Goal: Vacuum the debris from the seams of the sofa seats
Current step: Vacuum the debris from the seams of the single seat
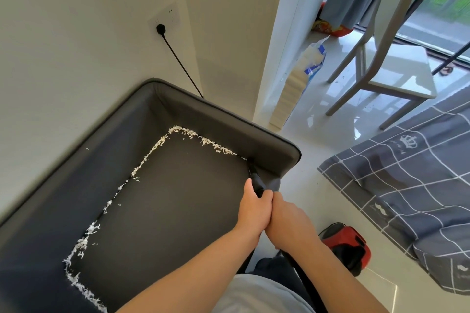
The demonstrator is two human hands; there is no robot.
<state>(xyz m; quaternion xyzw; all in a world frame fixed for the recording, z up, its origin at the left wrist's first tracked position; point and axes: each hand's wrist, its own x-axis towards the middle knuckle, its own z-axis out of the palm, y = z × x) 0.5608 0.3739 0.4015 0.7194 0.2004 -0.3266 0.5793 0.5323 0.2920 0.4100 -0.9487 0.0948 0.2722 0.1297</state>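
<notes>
A dark grey sofa seat (173,198) lies below me, boxed in by its backrest and right armrest (274,145). White shredded debris (152,152) lines the seams along the back and the armrest side. A black vacuum nozzle (254,175) points into the armrest seam, its tip at the near end of the debris line. My left hand (255,207) grips the nozzle tube. Right behind it and touching it, my right hand (290,223) grips the same tube. The black hose (305,279) runs down past my legs.
A red and black vacuum body (348,244) sits on the glossy floor to the right. A checked grey bedcover (412,180) fills the right side. A black plug and cord (161,29) hang on the wall. A white chair (386,63) stands by the window.
</notes>
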